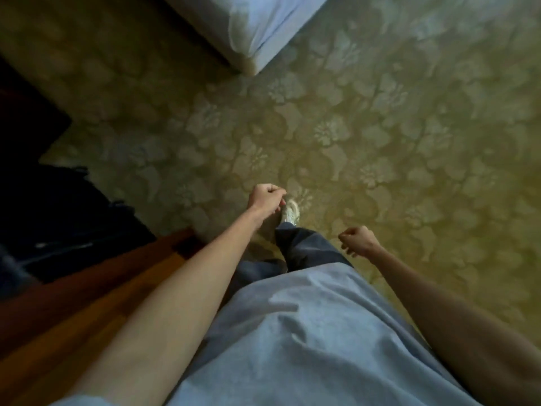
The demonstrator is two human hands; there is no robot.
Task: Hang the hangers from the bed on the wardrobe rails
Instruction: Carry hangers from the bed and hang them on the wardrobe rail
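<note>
Head view looks straight down on a person walking over a patterned carpet [380, 127], a corner of the bed [257, 33] ahead of them. Left hand [265, 199] and right hand [358, 240] both hang with fingers loosely curled and hold nothing. No hangers show anywhere; the visible bed corner carries only its pale sheet, so where they lie cannot be told. Nor does any wardrobe rail show.

My judgement is that the step in hand is the walk to the bed to fetch hangers. Doing it well means rounding the bed corner without clipping it, then gathering hangers by their hooks, all facing one way.

Left of the bed corner sits a dark bag [58, 206] on the floor beside a wooden ledge [87, 288]; its contents are hidden.
</note>
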